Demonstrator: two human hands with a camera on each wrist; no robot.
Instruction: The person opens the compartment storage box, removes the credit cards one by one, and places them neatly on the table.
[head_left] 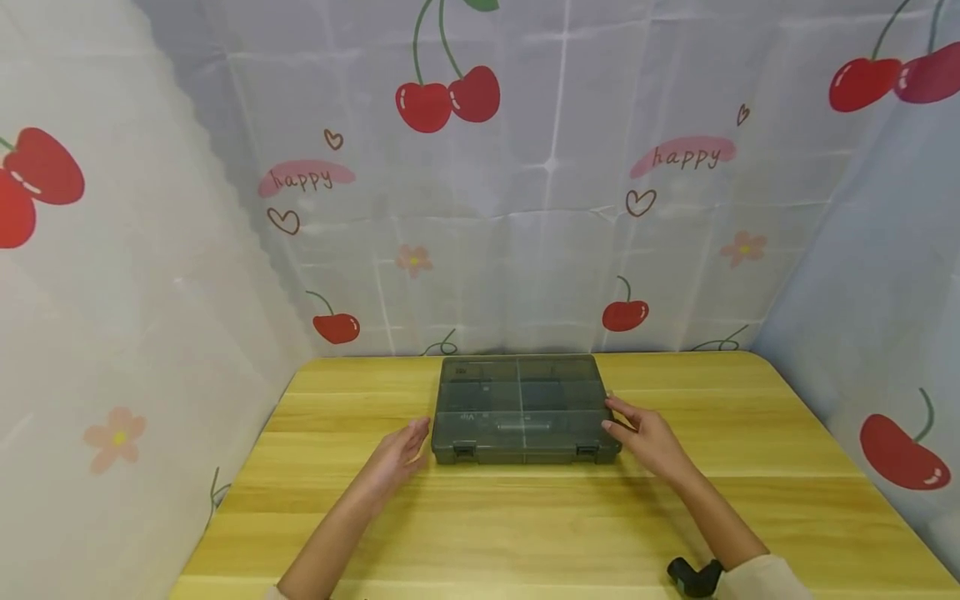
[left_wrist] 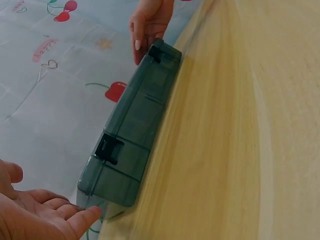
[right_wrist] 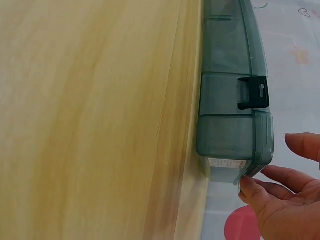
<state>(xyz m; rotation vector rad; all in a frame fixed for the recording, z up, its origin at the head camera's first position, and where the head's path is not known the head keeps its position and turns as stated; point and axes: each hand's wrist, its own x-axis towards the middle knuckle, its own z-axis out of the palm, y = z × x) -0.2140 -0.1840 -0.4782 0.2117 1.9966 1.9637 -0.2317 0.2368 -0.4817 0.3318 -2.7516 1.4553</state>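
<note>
A dark, see-through plastic case [head_left: 525, 425] with a divided interior lies at the back of the wooden table, its lid down. Two black latches [right_wrist: 253, 93] are on its front side. Dim shapes show through the lid, too unclear to name. My left hand [head_left: 393, 457] is beside the case's left end, fingers extended and palm turned toward it; in the left wrist view its fingertips [left_wrist: 92, 214] are close to the corner. At the opposite end, my right hand [head_left: 651, 437] has its fingertips [right_wrist: 248, 184] against the side, thumb apart.
A black angled object [head_left: 693, 577] lies at the table's front right, near my right sleeve [head_left: 761, 579]. White cloth printed with cherries [head_left: 450, 100] hangs behind the table and along both sides. Bare wood [head_left: 525, 533] shows in front of the case.
</note>
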